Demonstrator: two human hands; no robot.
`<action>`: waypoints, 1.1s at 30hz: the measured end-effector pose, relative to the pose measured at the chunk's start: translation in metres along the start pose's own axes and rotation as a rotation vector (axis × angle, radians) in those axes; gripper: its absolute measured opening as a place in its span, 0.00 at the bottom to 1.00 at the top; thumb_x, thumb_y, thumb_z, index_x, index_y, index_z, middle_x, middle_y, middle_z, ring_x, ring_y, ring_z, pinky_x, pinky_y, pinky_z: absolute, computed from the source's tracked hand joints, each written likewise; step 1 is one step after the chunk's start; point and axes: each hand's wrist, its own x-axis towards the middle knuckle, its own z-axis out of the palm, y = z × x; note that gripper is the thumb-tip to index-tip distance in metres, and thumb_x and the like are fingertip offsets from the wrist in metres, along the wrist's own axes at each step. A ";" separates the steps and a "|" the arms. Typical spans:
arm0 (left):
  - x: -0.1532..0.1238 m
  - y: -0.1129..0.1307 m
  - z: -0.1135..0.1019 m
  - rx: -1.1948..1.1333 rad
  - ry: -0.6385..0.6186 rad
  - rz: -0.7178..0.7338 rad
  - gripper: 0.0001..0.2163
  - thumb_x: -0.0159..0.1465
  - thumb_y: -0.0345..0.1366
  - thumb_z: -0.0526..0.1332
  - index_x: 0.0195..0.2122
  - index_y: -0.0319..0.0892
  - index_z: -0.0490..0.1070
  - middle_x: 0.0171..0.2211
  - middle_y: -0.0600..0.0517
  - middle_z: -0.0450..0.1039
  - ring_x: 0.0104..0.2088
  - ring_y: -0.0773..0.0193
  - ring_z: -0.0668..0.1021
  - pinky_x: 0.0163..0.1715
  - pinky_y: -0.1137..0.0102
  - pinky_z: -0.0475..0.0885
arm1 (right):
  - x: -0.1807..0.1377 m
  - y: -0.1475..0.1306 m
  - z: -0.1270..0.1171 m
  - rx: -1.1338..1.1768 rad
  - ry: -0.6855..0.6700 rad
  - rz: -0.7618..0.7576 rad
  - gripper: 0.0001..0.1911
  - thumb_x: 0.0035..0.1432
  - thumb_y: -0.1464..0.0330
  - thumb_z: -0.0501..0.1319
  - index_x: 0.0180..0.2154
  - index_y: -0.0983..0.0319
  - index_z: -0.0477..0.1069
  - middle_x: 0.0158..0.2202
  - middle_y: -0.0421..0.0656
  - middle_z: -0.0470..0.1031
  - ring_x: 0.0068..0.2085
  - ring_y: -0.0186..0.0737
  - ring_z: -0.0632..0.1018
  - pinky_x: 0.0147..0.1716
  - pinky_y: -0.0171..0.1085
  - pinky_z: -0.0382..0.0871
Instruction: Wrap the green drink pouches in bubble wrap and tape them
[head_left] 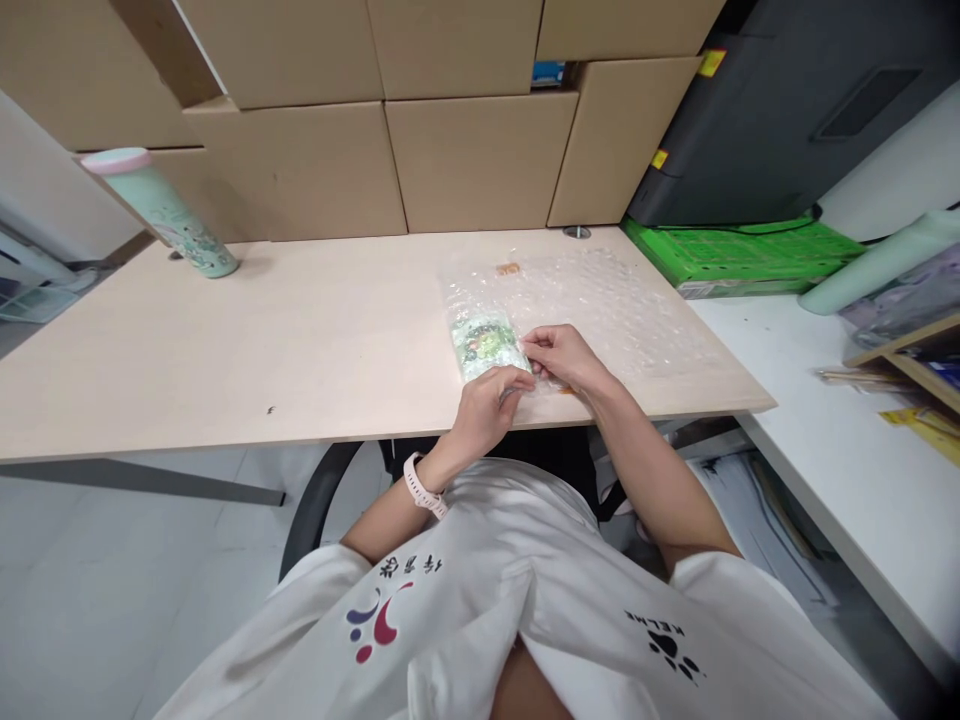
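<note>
A clear sheet of bubble wrap lies spread over the right half of the wooden table. On its left part is a flat, rectangular item with a green and white picture, seemingly under a layer of the film. At the item's near right corner, my left hand pinches the film, its thumb and fingers together. Just right of it, the fingertips of my right hand are closed on the wrap along the item's right edge. Pieces of brown tape stick to the wrap.
A mint-green tumbler stands at the table's back left. Cardboard boxes line the rear edge. To the right are a green box beneath a dark case, and a white side table. A chair armrest is below.
</note>
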 end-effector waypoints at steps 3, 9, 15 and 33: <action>0.003 -0.002 0.002 0.037 -0.034 0.037 0.11 0.65 0.25 0.55 0.40 0.44 0.75 0.38 0.49 0.80 0.41 0.61 0.82 0.45 0.65 0.76 | -0.001 0.002 0.002 0.055 0.074 -0.017 0.08 0.54 0.64 0.66 0.32 0.63 0.74 0.19 0.36 0.70 0.17 0.28 0.68 0.15 0.28 0.61; 0.005 -0.005 0.004 0.093 -0.099 0.064 0.12 0.65 0.25 0.54 0.37 0.45 0.76 0.36 0.50 0.81 0.40 0.61 0.82 0.48 0.62 0.75 | -0.004 0.005 0.003 -0.029 0.070 -0.078 0.16 0.56 0.55 0.64 0.27 0.60 0.70 0.16 0.34 0.66 0.17 0.29 0.66 0.16 0.29 0.59; -0.001 0.007 -0.009 -0.018 0.191 -0.063 0.13 0.63 0.32 0.64 0.49 0.47 0.75 0.58 0.46 0.73 0.64 0.54 0.70 0.67 0.52 0.60 | -0.005 0.004 0.005 -0.240 0.191 -0.190 0.11 0.56 0.65 0.61 0.24 0.59 0.66 0.19 0.35 0.68 0.20 0.32 0.69 0.24 0.33 0.62; 0.005 0.025 -0.035 -0.995 0.400 -0.742 0.25 0.54 0.30 0.65 0.53 0.39 0.65 0.46 0.45 0.77 0.44 0.64 0.81 0.58 0.63 0.71 | -0.035 0.005 0.009 -0.935 0.251 -0.469 0.15 0.66 0.74 0.50 0.44 0.63 0.76 0.44 0.50 0.77 0.48 0.49 0.72 0.45 0.42 0.66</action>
